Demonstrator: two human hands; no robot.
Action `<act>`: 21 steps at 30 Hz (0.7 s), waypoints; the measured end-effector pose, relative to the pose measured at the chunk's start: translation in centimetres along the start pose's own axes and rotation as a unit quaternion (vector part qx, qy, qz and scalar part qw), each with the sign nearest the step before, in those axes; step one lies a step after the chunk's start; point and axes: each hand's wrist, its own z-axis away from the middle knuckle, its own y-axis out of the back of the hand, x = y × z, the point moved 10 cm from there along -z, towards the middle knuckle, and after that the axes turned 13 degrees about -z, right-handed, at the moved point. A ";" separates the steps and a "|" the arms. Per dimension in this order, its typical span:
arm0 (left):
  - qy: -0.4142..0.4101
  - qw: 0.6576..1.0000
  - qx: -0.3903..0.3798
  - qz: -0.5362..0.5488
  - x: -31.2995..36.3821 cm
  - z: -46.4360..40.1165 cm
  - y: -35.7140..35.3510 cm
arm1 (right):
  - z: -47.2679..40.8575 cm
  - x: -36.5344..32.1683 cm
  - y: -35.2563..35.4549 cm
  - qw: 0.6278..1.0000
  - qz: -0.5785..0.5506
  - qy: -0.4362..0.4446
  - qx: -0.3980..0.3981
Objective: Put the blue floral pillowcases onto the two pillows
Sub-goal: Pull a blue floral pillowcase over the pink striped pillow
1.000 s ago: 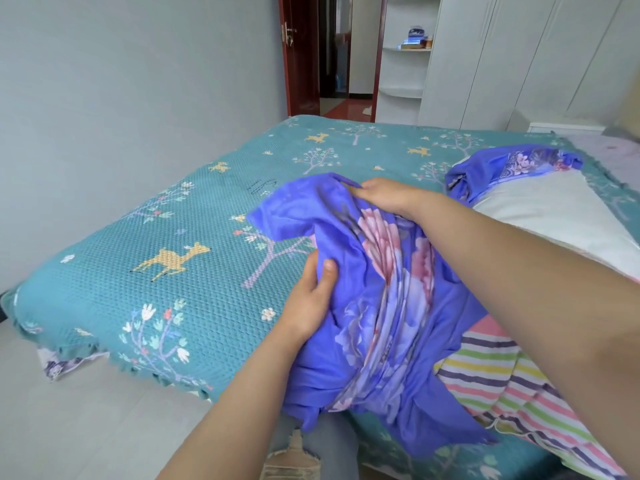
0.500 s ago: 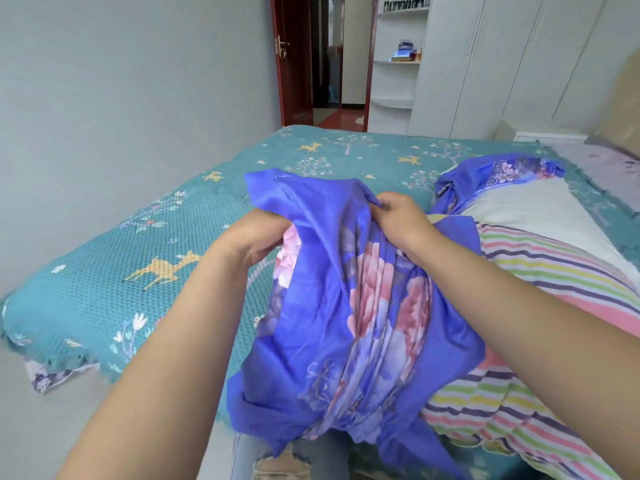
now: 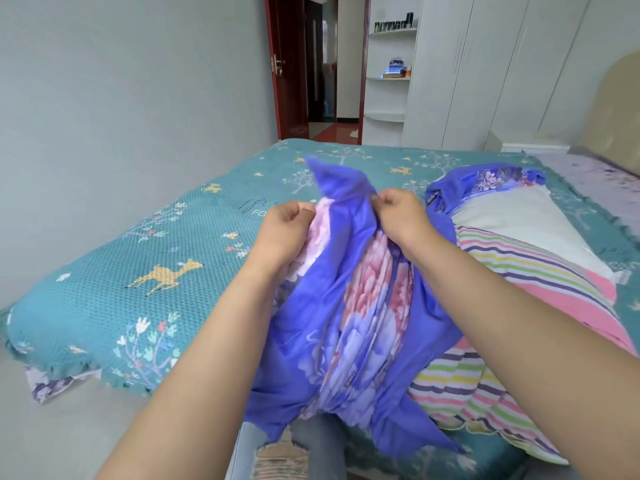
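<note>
A bunched blue floral pillowcase [image 3: 360,320] hangs in front of me over the near edge of the bed. My left hand [image 3: 287,230] grips its gathered cloth on the left side. My right hand [image 3: 401,216] pinches the cloth on the right, just below a raised blue corner. A striped pillow [image 3: 512,289] lies on the bed to the right, partly under the pillowcase. Behind it lies a white pillow [image 3: 519,226] with a second blue floral pillowcase [image 3: 485,181] crumpled at its far end.
The bed carries a teal spread [image 3: 138,271] with deer and tree prints. A grey wall stands to the left, and a white wardrobe [image 3: 485,64] and an open red door [image 3: 287,64] stand beyond. A beige headboard [image 3: 613,116] is at far right.
My left hand climbed from the lower cloth up level with my right hand. Both hands now hold the gathered pillowcase higher and closer together.
</note>
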 end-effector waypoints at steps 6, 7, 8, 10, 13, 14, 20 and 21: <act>-0.031 0.999 -0.008 0.041 1.0 0.5 -0.6 | 1.8 -0.6 -0.2 0.995 -0.058 0.011 -0.075; -0.049 0.998 -0.017 0.032 1.9 0.7 -0.7 | 1.9 -1.8 -0.4 0.993 -0.028 0.057 -0.102; -0.066 0.997 -0.025 0.023 2.7 0.8 -0.8 | 2.0 -2.6 -0.4 0.990 -0.018 0.086 -0.115; -0.093 0.995 -0.034 -0.004 3.8 1.1 -1.0 | 2.3 -3.3 -0.3 0.985 -0.007 0.121 -0.121; -0.096 0.994 -0.028 -0.034 4.2 1.3 -1.1 | 4.0 -3.3 -0.3 0.983 -0.074 0.083 -0.146; -0.095 0.994 -0.028 -0.043 4.1 1.5 -1.1 | 4.1 -2.7 -0.3 0.980 -0.124 0.048 -0.147; -0.042 0.997 -0.068 0.005 4.2 0.0 -0.8 | 5.5 -1.3 -2.0 0.916 -0.332 -0.096 -0.205; -0.042 0.995 -0.086 -0.009 4.5 0.1 -1.3 | 6.0 -1.2 -2.5 0.903 -0.353 -0.101 -0.221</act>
